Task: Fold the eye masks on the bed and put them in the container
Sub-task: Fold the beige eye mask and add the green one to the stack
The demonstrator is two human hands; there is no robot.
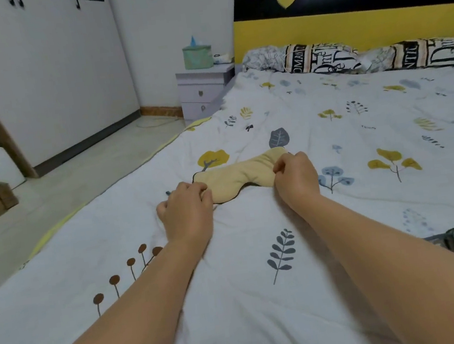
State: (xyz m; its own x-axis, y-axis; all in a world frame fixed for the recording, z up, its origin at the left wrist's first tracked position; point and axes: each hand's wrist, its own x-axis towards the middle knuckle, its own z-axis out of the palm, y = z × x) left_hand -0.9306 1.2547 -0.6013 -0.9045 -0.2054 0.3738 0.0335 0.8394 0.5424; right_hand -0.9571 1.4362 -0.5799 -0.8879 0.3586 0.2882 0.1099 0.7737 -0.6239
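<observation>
yellow eye mask (237, 174) laid flat mid-bed (264, 296) | left hand (186, 208) pinched onto its left end | right hand (296, 176) pinched onto its right end

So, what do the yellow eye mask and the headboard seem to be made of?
The eye mask looks like soft padded fabric, matt pale yellow with dark edge piping; it bends and puffs where the left hand and right hand pinch its ends. The headboard seems a hard glossy panel, perhaps lacquered board, since it mirrors a window's light.
</observation>
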